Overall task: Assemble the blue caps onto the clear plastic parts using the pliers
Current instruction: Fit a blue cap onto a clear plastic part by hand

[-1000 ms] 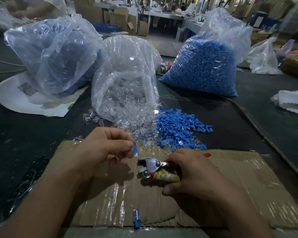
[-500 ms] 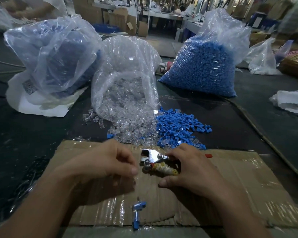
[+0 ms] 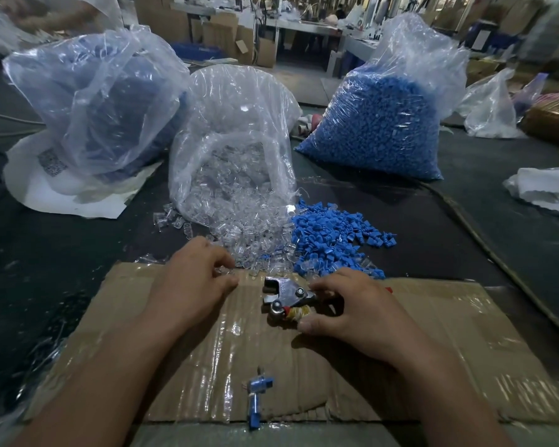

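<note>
On the table [image 3: 497,204], seen from the head camera, a sheet of taped cardboard [image 3: 449,350] lies at the near edge. On it rests the right hand [image 3: 352,308], fingers curled round the handles of the pliers [image 3: 284,295], whose jaws point left and stand apart. At the cardboard's far edge, the left hand [image 3: 194,285] has its fingers curled down onto the near fringe of the clear parts [image 3: 239,233]; whether it pinches one I cannot tell. Those parts spill from an open clear bag [image 3: 239,124]. Just right of them, touching, lies a loose pile of blue caps [image 3: 329,240]. Two capped pieces [image 3: 259,391] lie on the cardboard between the forearms. Behind stand a full bag of caps [image 3: 378,124] at right and a hazy bag [image 3: 94,101] at left.
</note>
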Motion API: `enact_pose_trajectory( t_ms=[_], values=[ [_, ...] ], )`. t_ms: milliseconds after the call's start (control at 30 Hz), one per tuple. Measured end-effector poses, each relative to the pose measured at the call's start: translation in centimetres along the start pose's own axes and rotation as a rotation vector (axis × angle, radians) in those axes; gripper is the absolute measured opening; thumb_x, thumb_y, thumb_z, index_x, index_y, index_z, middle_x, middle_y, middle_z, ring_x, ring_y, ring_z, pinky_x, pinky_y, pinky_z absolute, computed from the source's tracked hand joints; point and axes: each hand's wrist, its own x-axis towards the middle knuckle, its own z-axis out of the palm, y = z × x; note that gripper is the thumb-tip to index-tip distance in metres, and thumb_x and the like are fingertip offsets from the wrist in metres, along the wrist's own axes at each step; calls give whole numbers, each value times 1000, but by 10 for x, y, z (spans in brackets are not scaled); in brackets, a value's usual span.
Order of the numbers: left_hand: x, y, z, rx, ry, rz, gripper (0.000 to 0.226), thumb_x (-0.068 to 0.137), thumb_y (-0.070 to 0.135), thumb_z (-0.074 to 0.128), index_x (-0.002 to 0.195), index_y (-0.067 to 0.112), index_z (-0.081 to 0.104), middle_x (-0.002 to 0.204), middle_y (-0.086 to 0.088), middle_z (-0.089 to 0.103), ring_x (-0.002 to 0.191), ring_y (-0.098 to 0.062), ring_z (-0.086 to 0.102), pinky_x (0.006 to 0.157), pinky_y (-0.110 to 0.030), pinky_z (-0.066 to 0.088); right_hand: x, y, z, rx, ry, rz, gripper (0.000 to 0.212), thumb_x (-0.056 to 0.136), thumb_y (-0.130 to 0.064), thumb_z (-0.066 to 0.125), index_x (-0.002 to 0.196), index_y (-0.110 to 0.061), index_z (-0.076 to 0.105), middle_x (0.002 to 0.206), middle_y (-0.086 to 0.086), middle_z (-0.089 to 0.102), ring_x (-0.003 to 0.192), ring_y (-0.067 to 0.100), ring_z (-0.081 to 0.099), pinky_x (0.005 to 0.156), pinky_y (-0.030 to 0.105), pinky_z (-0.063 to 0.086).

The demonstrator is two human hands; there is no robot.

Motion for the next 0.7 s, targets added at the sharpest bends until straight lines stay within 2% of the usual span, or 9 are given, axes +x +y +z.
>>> enact_pose_trajectory(
  t_ms=[67, 133, 200, 267, 367, 467, 533, 633, 700],
  values=[
    [-2, 3, -1, -61, 47, 27, 15, 78, 30, 71, 91, 24, 67, 84, 10, 49, 75, -5, 47, 64, -21, 33, 0, -2, -2, 29, 65, -1, 55, 66, -67, 58, 110, -33, 59, 95, -18, 50, 89, 0, 46, 75, 21, 40],
    [-6, 7, -3, -200, 110, 34, 10, 76, 26, 73, 82, 26, 64, 76, 16, 54, 68, 3, 50, 57, -9, 33, 1, -3, -5, 75, 173, 1, 46, 68, -65, 52, 98, -31, 63, 87, -20, 52, 83, -2, 48, 72, 18, 40],
    [-9, 11, -3, -335, 130, 26, 17, 77, 20, 73, 75, 30, 59, 71, 14, 59, 61, 5, 54, 55, -5, 40, 2, -1, -7, 103, 283, 28, 32, 76, -54, 54, 90, -28, 66, 79, -21, 51, 78, -3, 49, 67, 16, 37],
    [-11, 15, -2, -434, 109, 18, 25, 78, 13, 72, 78, 32, 57, 72, 12, 62, 62, 5, 58, 58, -5, 44, 5, 6, -7, 128, 381, 87, 16, 83, -37, 60, 90, -24, 67, 77, -21, 52, 75, -4, 50, 64, 14, 36],
    [-13, 20, 0, -535, 75, 10, 28, 75, 10, 74, 78, 33, 57, 72, 9, 64, 63, 3, 60, 57, -8, 47, 9, 18, -8, 153, 484, 175, 14, 87, -25, 61, 99, -21, 67, 80, -18, 53, 74, -7, 48, 61, 9, 32],
    [-14, 24, -1, -679, 91, -11, 15, 70, 18, 75, 73, 22, 61, 59, 1, 66, 47, 3, 57, 44, -7, 41, 12, 23, -8, 167, 491, 205, 19, 88, -23, 60, 105, -20, 66, 86, -15, 56, 74, -8, 47, 61, 7, 32],
    [-15, 24, -1, -785, 90, -39, 12, 68, 19, 74, 71, 17, 63, 56, 2, 67, 42, -1, 56, 41, -10, 41, 15, 23, -6, 177, 468, 198, 19, 88, -22, 60, 106, -19, 66, 89, -13, 57, 76, -5, 49, 65, 11, 36],
    [-14, 23, -1, -880, 64, -59, 8, 73, 10, 71, 72, 16, 67, 59, -1, 68, 46, -7, 61, 45, -12, 46, 21, 16, -7, 137, 426, 153, 17, 89, -23, 59, 103, -20, 67, 92, -11, 59, 80, -1, 49, 74, 19, 40],
    [-15, 23, 0, -932, 26, -77, 14, 79, 4, 66, 78, 18, 67, 66, -2, 70, 53, -10, 66, 50, -14, 49, 28, 9, -8, 69, 390, 111, 17, 90, -24, 57, 102, -21, 68, 89, -12, 55, 79, 1, 48, 73, 20, 39]
  ],
)
